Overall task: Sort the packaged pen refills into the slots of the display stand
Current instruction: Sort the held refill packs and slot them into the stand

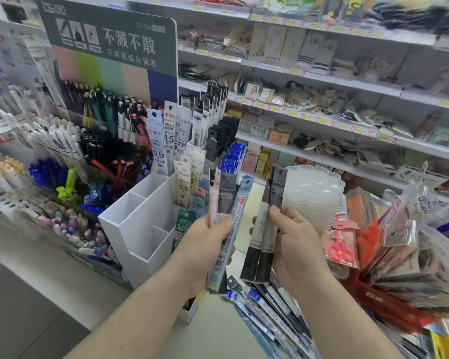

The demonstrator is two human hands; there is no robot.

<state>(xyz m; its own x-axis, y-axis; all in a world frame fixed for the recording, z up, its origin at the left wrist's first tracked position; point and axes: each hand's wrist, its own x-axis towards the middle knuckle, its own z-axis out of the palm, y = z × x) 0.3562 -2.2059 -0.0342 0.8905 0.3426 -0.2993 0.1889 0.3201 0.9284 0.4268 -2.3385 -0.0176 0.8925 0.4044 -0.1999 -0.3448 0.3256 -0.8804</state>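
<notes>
My left hand (205,244) grips a fan of several packaged pen refills (227,203), pink, dark grey and pale blue, held upright in front of the white display stand (140,218). My right hand (298,244) pinches two dark refill packs (266,224) side by side, thumb on their front. The stand's front slots show bare white walls; its rear slots hold upright white refill packs (163,141) and black and blue ones (218,130). More loose refill packs (267,304) lie on the counter below my hands.
Pen racks (70,141) fill the left side under a green sign (109,40). A stack of clear plastic trays (311,195) stands behind my right hand. Red scissors in a pack (341,250) and bagged goods lie at the right. Store shelves run behind.
</notes>
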